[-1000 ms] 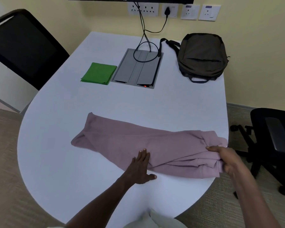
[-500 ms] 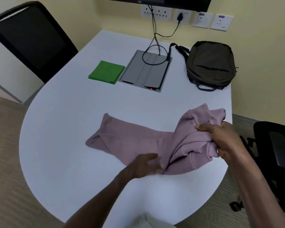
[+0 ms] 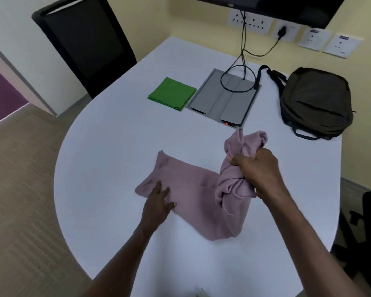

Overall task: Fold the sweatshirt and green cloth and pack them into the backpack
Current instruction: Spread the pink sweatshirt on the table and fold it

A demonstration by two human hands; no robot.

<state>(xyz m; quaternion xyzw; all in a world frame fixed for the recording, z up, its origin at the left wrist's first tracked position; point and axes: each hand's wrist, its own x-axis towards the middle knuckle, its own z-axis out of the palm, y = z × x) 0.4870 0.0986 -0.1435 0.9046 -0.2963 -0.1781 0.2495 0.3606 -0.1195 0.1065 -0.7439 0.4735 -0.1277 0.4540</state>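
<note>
Pink knit fills our right hand (image 3: 258, 171), which is closed tight on a bunched end of the sweatshirt (image 3: 193, 189) and holds it lifted above the bench (image 3: 107, 146). Our left hand (image 3: 157, 202) lies open and flat, fingers spread, pinning the other end against the surface near the garment's left edge. Between the two, the sweatshirt runs as a long folded band, flat on the left and rising into a crumpled wad on the right.

To do this fold well, we judge that the raised end should be carried across toward the pinned end and laid down edge to edge, with the left palm keeping the lower layer from sliding. Loosening the wad first would help, since a bunched end will likely land lumpy.

Farther out, the green cloth (image 3: 172, 93) sits already squared near the far side, just beside a grey floor-box panel (image 3: 223, 97) with cables looped on it. The backpack (image 3: 316, 101) rests at the far right, seemingly closed, well apart from the sweatshirt.

Small letters show on the screen's (image 3: 266, 5) lower edge and on wall-socket stickers, but they are too small to read.
</note>
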